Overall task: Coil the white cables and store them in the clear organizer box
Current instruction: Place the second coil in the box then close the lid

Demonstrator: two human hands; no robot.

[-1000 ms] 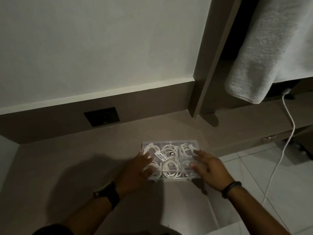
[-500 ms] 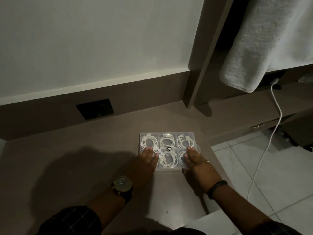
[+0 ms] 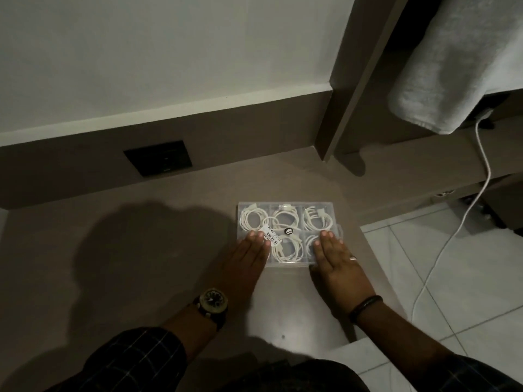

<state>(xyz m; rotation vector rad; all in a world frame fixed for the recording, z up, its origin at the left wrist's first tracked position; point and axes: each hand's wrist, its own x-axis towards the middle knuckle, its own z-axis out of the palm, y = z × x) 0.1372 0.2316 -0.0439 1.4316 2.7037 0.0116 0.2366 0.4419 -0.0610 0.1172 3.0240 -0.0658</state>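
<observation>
The clear organizer box (image 3: 328,208) lies closed on the brown desk (image 3: 169,250), near its right edge. Coiled white cables (image 3: 284,219) fill its compartments, seen through the lid, which carries a barcode label and a round black sticker. My left hand (image 3: 246,258) lies flat, palm down, on the box's near left part. My right hand (image 3: 334,258) lies flat on its near right part, fingers straight and together. Neither hand grips anything.
A dark wall socket (image 3: 158,157) sits in the back panel at left. At the right a grey towel (image 3: 452,66) hangs over a shelf, and a white cable (image 3: 464,222) runs from it down to the tiled floor (image 3: 467,278). The desk's right edge is just past the box.
The view has shifted closer and lower. My hands went from the box's sides onto its lid and now rest flat there; the box has not shifted on the desk.
</observation>
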